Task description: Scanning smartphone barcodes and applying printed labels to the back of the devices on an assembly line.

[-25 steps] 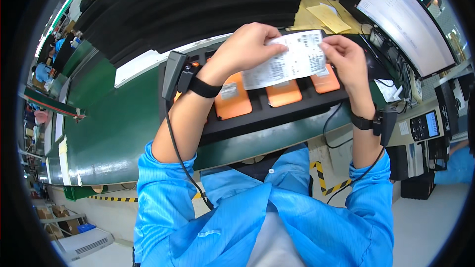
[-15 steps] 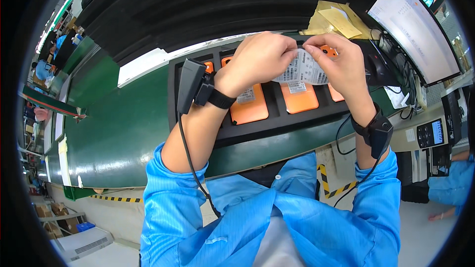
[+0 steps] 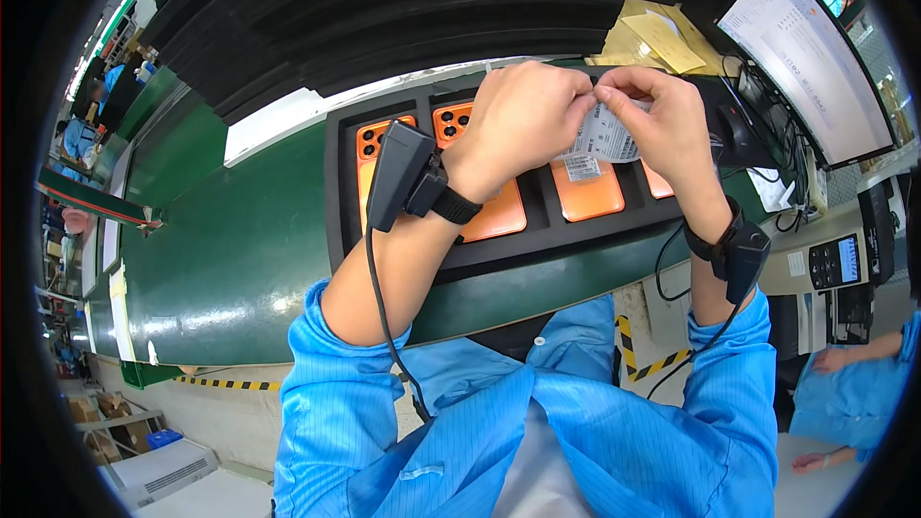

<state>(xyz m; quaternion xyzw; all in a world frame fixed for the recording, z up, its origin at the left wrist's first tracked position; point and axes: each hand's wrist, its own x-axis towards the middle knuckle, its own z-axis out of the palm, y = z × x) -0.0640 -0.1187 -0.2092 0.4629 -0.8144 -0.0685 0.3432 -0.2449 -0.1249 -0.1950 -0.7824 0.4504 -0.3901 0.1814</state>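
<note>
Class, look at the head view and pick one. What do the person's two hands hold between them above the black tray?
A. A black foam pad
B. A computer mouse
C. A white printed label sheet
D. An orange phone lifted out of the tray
C: the left hand and right hand pinch a white printed label sheet above the orange phones in the black tray.

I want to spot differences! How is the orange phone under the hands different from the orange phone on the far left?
The middle phone wears a white sticker; the far-left phone shows none. The middle phone's top hides behind the hands, while the far-left phone's camera corner shows above a black wrist device. Both are orange and lie in the black tray.
</note>
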